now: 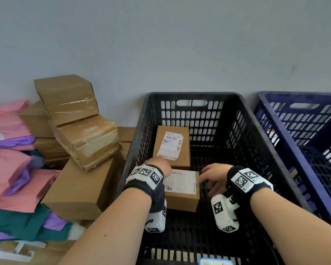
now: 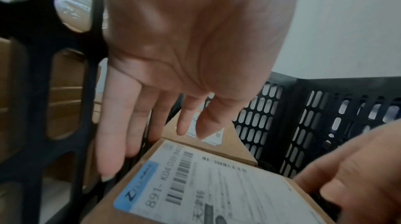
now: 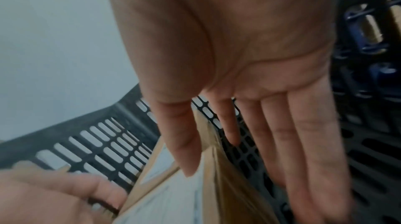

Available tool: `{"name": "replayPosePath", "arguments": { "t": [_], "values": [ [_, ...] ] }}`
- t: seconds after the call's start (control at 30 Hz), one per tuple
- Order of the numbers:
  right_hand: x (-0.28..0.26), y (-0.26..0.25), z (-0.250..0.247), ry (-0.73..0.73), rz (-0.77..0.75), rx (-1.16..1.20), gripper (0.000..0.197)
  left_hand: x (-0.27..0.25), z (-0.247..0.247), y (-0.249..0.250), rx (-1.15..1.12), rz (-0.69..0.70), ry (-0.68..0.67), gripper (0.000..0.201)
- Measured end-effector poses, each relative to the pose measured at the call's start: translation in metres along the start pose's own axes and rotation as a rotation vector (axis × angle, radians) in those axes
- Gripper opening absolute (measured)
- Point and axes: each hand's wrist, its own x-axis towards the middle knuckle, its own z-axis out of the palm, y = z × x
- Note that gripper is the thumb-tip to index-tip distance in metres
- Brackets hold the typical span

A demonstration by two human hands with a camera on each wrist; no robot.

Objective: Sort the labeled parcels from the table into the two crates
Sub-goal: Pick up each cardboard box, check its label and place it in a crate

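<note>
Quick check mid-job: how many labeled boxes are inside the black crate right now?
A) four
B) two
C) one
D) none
B: the black crate holds two, a far box near its back wall and a near box between the left hand and right hand, both with fingers straight.

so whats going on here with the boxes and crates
A person is sorting parcels. Both hands are down in the black crate, the left hand and right hand with straight fingers on either side of a labeled box on the crate floor. A second labeled box lies behind it. More parcels wait at left; a blue crate stands at right.
</note>
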Motion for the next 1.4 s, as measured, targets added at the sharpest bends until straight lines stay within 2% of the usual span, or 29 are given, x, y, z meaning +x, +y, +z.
{"name": "replayPosePath", "arguments": {
  "t": [0.1, 0.17, 0.27, 0.43, 0.53, 0.6, 0.67, 0.77, 0.83, 0.9, 0.97, 1.03, 1.13, 1.23, 1.4],
  "values": [
    [0.006, -0.001, 0.013, -0.091, 0.028, 0.115, 0.034, 0.003, 0.005, -0.001, -0.053, -0.044, 0.025, 0.039],
    [0.008, -0.005, 0.019, -0.075, -0.005, 0.164, 0.029, 0.004, 0.007, -0.002, -0.068, -0.082, 0.029, 0.049],
    [0.013, -0.008, 0.021, -0.057, -0.062, 0.138, 0.028, 0.004, 0.008, -0.002, -0.076, -0.094, 0.037, 0.053],
    [0.014, -0.008, 0.022, -0.068, -0.120, 0.103, 0.032, 0.003, 0.009, -0.005, -0.021, -0.025, 0.098, 0.040],
    [0.016, -0.008, 0.022, -0.047, -0.130, 0.151, 0.035, -0.002, 0.005, -0.002, 0.081, 0.047, 0.229, 0.028],
    [0.016, -0.008, 0.021, -0.021, -0.127, 0.169, 0.038, -0.005, -0.001, 0.002, 0.072, 0.075, 0.304, 0.026],
    [0.015, -0.009, 0.020, -0.015, -0.108, 0.158, 0.039, -0.006, -0.006, 0.003, 0.021, 0.095, 0.325, 0.024],
    [0.008, -0.016, 0.011, 0.080, -0.089, 0.133, 0.036, -0.004, -0.013, 0.002, -0.062, 0.115, 0.320, 0.020],
    [0.000, -0.020, 0.003, 0.120, -0.055, 0.217, 0.035, -0.002, -0.020, 0.002, -0.130, 0.126, 0.323, 0.021],
    [-0.012, -0.026, -0.005, 0.094, -0.050, 0.369, 0.041, -0.002, -0.030, 0.003, -0.203, 0.136, 0.328, 0.025],
    [-0.025, -0.033, -0.015, 0.109, -0.101, 0.504, 0.043, -0.003, -0.043, 0.006, -0.302, 0.160, 0.329, 0.027],
    [-0.034, -0.041, -0.026, 0.164, -0.203, 0.607, 0.035, -0.009, -0.059, 0.008, -0.427, 0.190, 0.345, 0.028],
    [-0.045, -0.058, -0.039, 0.162, -0.352, 0.774, 0.030, -0.022, -0.087, 0.005, -0.598, 0.264, 0.399, 0.023],
    [-0.056, -0.080, -0.046, 0.116, -0.453, 0.914, 0.025, -0.045, -0.115, -0.004, -0.790, 0.325, 0.458, 0.018],
    [-0.066, -0.123, -0.041, 0.002, -0.545, 0.993, 0.021, -0.070, -0.149, -0.032, -0.999, 0.313, 0.590, 0.012]
  ]
}}
